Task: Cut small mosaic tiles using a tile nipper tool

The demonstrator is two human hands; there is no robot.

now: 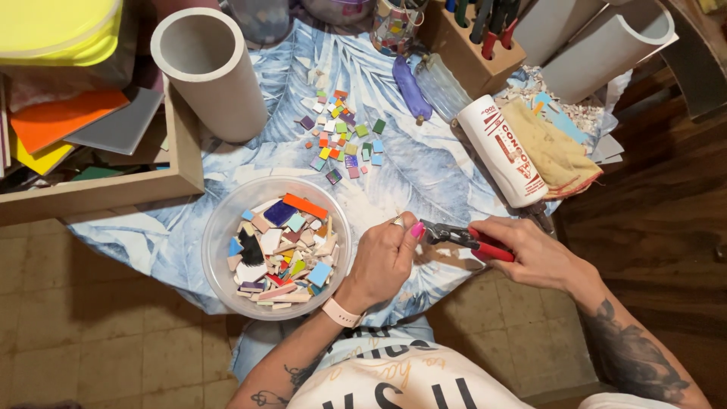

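The right hand (530, 254) is clenched around the red-handled metal nippers (466, 238). Their jaws meet a tiny tile chip, barely visible, pinched in the left hand (382, 257) fingertips. It is likely stiff, brittle and sharp-edged, best held by its flat faces. At nine o'clock sits a clear plastic bowl (227, 220) of coloured shards.

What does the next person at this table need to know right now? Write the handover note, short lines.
Left hand: fingers pinched on a small tile piece at the tool's tip; the piece itself is mostly hidden.
Right hand: closed around the red handles of the tile nippers, whose tip meets the left fingers.
Clear bowl of large mixed tile shards sits left of the hands.
Small cut tiles lie loose on the leaf-print cloth, beyond the hands.
Done: a scatter of small pieces cut.
Left: the bowl holds many uncut shards.
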